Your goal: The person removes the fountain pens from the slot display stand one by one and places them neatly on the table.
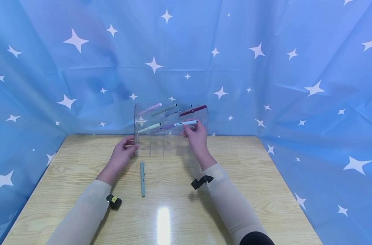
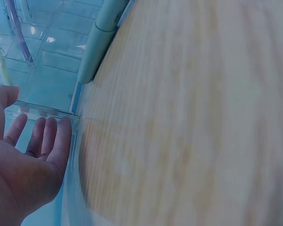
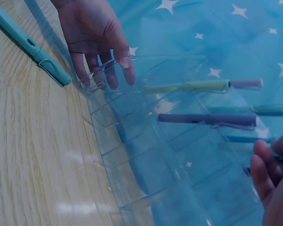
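Observation:
A clear acrylic pen holder (image 1: 157, 141) with stepped compartments stands at the table's back edge. My left hand (image 1: 124, 149) grips its left side, thumb and fingers about the side wall (image 2: 42, 109). My right hand (image 1: 198, 137) pinches a light blue pen (image 1: 186, 123) at the holder's right, in the lower of the two pen rows. Left of it in that row slant a purple pen (image 1: 163, 128) and a pale green pen (image 1: 150, 128). The upper row has several pens, among them a dark red pen (image 1: 193, 110). The light blue pen's lower end is hard to make out.
A teal pen (image 1: 142, 179) lies on the wooden table (image 1: 235, 190) in front of the holder, between my forearms. A blue star-patterned cloth (image 1: 186, 44) hangs close behind the holder. Light glares off the table's front middle.

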Tool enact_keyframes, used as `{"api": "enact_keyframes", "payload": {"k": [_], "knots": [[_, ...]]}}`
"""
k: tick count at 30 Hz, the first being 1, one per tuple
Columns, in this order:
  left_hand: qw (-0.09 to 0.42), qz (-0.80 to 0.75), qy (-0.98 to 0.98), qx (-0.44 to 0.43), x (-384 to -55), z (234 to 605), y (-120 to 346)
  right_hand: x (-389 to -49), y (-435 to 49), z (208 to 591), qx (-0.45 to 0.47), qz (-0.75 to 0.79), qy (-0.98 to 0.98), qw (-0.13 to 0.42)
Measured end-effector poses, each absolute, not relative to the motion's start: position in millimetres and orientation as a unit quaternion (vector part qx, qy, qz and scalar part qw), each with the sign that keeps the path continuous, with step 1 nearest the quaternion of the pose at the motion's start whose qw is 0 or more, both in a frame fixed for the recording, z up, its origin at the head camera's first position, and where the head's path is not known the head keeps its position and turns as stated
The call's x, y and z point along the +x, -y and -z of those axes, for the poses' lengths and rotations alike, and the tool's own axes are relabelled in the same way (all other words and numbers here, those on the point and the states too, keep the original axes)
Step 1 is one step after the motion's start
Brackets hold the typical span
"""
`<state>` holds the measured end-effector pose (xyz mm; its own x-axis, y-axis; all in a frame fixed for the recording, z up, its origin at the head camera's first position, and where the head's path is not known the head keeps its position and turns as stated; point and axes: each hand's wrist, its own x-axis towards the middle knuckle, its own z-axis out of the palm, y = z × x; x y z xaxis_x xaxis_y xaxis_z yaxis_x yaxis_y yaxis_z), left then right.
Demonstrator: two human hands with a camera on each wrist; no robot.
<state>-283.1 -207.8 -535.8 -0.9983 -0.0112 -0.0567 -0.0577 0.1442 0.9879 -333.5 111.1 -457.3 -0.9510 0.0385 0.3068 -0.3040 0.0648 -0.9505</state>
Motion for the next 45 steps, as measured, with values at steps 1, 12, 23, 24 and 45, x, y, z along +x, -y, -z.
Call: {"api": "enact_keyframes", "payload": {"k": [1, 12, 23, 24, 45], "knots": [[0.018, -0.654, -0.756, -0.023, -283.2, 535.9, 208.0, -333.5, -112.5, 457.1, 0.093, -0.679, 0.716, 0.13], [0.01, -0.651, -0.759, -0.024, -279.7, 533.0, 206.8, -327.2, -127.8, 451.7, 0.099, -0.676, 0.715, 0.146], [0.013, -0.651, -0.758, -0.025, -277.6, 531.4, 206.6, -321.8, -148.4, 448.7, 0.112, -0.697, 0.696, 0.132], [0.013, -0.652, -0.758, -0.025, -277.6, 531.2, 206.6, -320.5, -149.9, 448.4, 0.114, -0.696, 0.696, 0.132], [0.015, -0.667, -0.744, -0.025, -280.2, 532.9, 206.9, -289.8, -135.9, 465.7, 0.169, -0.709, 0.684, 0.017]]}}
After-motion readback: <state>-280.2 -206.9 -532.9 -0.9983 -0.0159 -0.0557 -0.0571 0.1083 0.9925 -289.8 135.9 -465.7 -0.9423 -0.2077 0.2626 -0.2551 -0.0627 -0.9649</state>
